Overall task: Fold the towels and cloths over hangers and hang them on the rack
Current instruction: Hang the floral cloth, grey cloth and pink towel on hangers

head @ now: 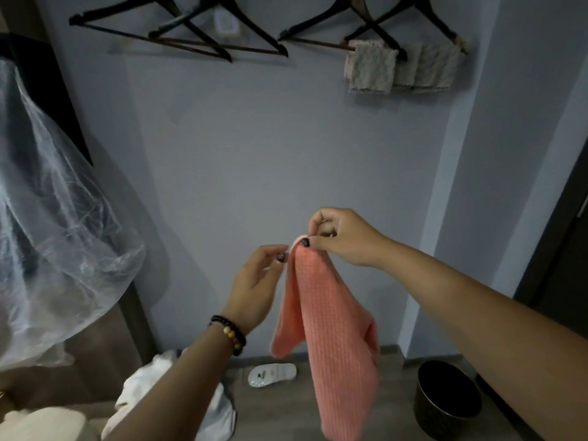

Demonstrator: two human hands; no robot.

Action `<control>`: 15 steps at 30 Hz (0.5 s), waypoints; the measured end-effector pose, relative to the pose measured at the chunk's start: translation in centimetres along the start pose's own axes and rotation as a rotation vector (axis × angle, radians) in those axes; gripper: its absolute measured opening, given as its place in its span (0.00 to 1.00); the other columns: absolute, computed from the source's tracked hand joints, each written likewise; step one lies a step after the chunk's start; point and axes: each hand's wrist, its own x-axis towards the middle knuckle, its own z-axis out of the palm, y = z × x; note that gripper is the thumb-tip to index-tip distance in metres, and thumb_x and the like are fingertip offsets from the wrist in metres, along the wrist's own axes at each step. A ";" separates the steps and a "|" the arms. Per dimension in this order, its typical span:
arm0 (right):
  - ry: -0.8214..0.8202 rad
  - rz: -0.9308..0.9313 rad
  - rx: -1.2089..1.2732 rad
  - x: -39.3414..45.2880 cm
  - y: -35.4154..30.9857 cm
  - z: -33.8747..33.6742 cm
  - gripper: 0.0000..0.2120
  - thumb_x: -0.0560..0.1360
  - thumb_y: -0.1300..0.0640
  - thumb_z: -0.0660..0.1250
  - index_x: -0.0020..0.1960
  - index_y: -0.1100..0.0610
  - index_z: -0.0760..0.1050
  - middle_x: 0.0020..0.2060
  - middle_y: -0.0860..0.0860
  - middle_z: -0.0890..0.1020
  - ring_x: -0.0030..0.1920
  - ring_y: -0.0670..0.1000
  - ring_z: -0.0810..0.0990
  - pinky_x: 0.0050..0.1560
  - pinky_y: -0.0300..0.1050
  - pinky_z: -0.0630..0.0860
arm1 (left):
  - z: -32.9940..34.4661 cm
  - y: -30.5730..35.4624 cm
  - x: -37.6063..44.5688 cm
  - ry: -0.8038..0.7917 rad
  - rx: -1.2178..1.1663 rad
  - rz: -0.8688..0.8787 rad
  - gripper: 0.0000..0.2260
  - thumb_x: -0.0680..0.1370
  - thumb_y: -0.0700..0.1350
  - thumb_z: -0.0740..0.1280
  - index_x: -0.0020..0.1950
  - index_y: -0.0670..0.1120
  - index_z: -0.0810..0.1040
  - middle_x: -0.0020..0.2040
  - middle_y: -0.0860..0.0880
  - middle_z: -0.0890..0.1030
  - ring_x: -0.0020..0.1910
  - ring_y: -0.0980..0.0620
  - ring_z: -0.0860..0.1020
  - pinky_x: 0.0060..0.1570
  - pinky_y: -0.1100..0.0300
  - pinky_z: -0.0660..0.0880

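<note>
A pink waffle-weave cloth (331, 332) hangs down in front of me, held by its top edge. My right hand (340, 237) pinches the top corner between thumb and fingers. My left hand (257, 281) is just left of that corner, its thumb and fingertips at the cloth's edge. Several dark wooden hangers hang along the top of the wall; the left pair (178, 36) is bare. A hanger at the upper right (410, 23) carries folded grey-beige cloths (401, 66).
A clear plastic garment cover (54, 218) hangs at the left. White fabric (178, 399) lies low at the left. On the floor are a white slipper (270, 374) and a dark round bin (445, 399). A dark door edge (566, 249) is at the right.
</note>
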 end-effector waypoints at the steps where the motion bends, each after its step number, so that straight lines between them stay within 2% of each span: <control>1: -0.011 0.010 0.022 -0.1 -0.2 0.1 0.10 0.73 0.65 0.70 0.39 0.55 0.72 0.32 0.53 0.78 0.31 0.47 0.71 0.34 0.36 0.67 | 0.8 0.7 -0.1 -0.026 -0.014 0.019 0.07 0.80 0.44 0.62 0.56 0.52 0.77 0.53 0.54 0.81 0.53 0.59 0.79 0.53 0.68 0.73; 6: 0.008 0.068 0.081 -1.4 -0.1 -0.6 0.05 0.75 0.63 0.68 0.43 0.56 0.75 0.33 0.51 0.81 0.33 0.45 0.75 0.38 0.37 0.73 | 3.3 2.2 -0.3 -0.043 -0.160 -0.086 0.09 0.82 0.47 0.61 0.58 0.46 0.75 0.51 0.52 0.80 0.46 0.63 0.78 0.46 0.69 0.74; 10: 0.078 0.116 0.137 -3.1 0.7 -0.9 0.01 0.76 0.64 0.67 0.47 0.60 0.76 0.33 0.52 0.81 0.33 0.46 0.76 0.37 0.37 0.75 | 4.1 3.1 0.0 -0.087 -0.233 -0.154 0.07 0.81 0.41 0.61 0.52 0.37 0.74 0.40 0.50 0.76 0.34 0.62 0.73 0.35 0.72 0.71; 12: 0.104 0.132 0.166 -3.9 1.2 -0.6 0.01 0.76 0.63 0.68 0.47 0.60 0.76 0.32 0.53 0.80 0.33 0.47 0.76 0.37 0.40 0.75 | 4.2 3.3 0.2 -0.120 -0.216 -0.179 0.07 0.81 0.42 0.62 0.50 0.37 0.74 0.39 0.50 0.74 0.34 0.60 0.71 0.33 0.71 0.69; 15: 0.112 0.156 0.256 -5.1 2.1 -0.1 0.03 0.77 0.60 0.68 0.45 0.58 0.75 0.32 0.53 0.78 0.33 0.49 0.74 0.38 0.42 0.73 | 4.2 3.5 0.6 -0.134 -0.202 -0.198 0.08 0.80 0.44 0.63 0.43 0.43 0.75 0.36 0.52 0.74 0.34 0.58 0.70 0.34 0.70 0.69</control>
